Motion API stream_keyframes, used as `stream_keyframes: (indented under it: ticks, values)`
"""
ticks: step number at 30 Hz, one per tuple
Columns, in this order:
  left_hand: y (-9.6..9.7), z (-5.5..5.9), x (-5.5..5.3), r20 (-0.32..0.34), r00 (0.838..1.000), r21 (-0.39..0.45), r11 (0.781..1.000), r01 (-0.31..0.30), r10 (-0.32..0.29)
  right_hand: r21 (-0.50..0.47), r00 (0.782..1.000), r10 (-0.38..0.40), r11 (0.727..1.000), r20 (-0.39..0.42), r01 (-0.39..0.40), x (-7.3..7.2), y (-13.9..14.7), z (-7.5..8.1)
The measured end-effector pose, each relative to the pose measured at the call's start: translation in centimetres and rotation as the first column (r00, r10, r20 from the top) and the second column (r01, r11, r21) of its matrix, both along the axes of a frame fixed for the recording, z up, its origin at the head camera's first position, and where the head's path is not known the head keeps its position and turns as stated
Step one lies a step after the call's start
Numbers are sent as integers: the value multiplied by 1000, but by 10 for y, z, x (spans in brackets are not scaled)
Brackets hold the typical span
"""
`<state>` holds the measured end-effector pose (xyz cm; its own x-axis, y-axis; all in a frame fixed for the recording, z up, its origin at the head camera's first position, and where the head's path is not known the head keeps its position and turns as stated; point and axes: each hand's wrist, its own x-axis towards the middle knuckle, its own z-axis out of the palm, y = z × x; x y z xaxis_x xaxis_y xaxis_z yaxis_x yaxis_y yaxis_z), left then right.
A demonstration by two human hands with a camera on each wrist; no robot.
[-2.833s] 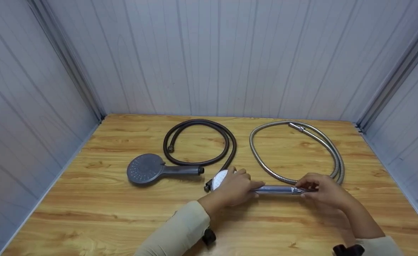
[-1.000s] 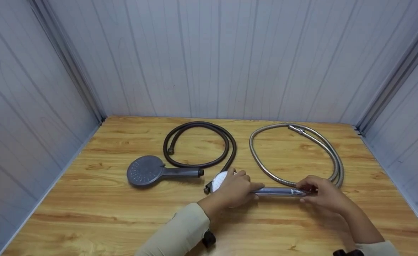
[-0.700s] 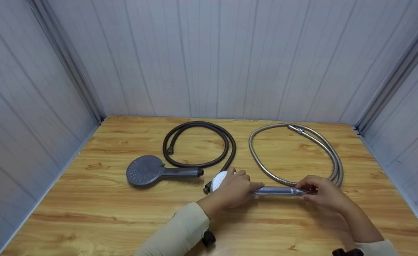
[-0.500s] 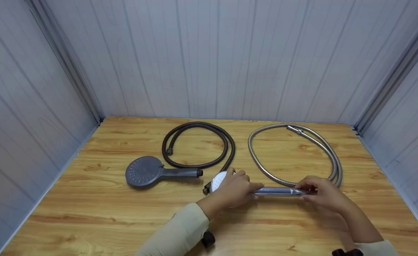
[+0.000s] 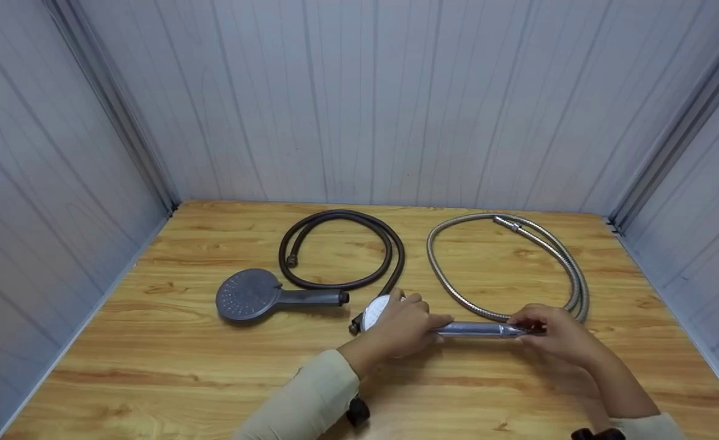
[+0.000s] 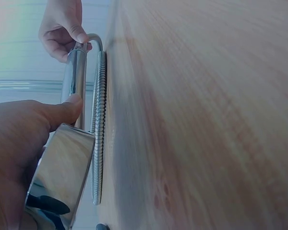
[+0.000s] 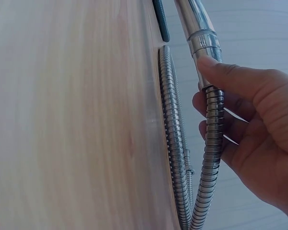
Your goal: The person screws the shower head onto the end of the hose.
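Observation:
My left hand (image 5: 399, 327) grips a chrome shower head (image 5: 472, 329) near its round white face, around the top of the handle. The shower head lies sideways, its handle pointing right. At the handle's lower end, my right hand (image 5: 555, 333) pinches the metal connector nut (image 7: 207, 56) between thumb and fingers. Out of that nut runs a silver shower hose (image 7: 212, 134), bending down to the table in the right wrist view. In the left wrist view, the chrome back (image 6: 62, 170) of the head sits under my left thumb.
A grey shower head (image 5: 249, 294) lies on the wooden table (image 5: 182, 366) at left. Behind it is a coiled dark hose (image 5: 337, 213), one end passing by my left hand. The silver hose's coil (image 5: 431, 250) lies at right. Pale panel walls (image 5: 359, 104) enclose the table.
My right fingers shift slightly around the connector nut, opening a little and closing again. The left hand and the chrome shower head stay in place.

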<state>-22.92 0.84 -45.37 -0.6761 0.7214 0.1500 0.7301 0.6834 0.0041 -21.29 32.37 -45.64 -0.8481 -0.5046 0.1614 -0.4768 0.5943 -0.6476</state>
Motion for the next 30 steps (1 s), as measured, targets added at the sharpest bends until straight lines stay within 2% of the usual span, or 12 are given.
stream_keyframes:
  ticks: [10,13,23,30]
  values:
    - [-1,0,0,-35,999,-8,1000,19,-20,-34,996,82,996,-24,-83,-1,2,0]
    - [-1,0,0,-26,999,-4,1000,19,-19,-28,995,92,995,-23,-93,-2,2,0]
    - [-2,0,1,-22,1000,-6,1000,16,-16,23,998,62,998,-1,-62,-1,2,2]
    - [-2,0,0,-30,999,-8,1000,19,-19,-6,999,25,1000,39,-25,2,0,2]
